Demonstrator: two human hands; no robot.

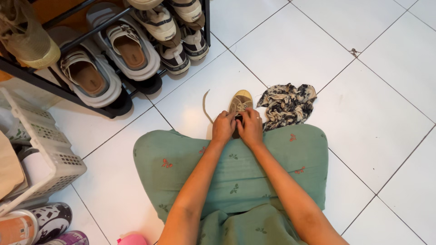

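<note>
The scene is bright and evenly lit, with soft indoor light. The glossy white floor tiles point(290, 41) throw back a pale sheen, strongest near the top and just left of the tan shoe point(240, 103). Shadows are weak and blurred at their edges: a faint one under the patterned cloth point(287, 105), darker ones beneath the shoe rack point(81, 93). Focus is sharp across the middle, the print on the green skirt point(236, 168) reading clearly. The white basket point(50, 149) at the left edge looks slightly stretched and softer. No motion blur shows.
</note>
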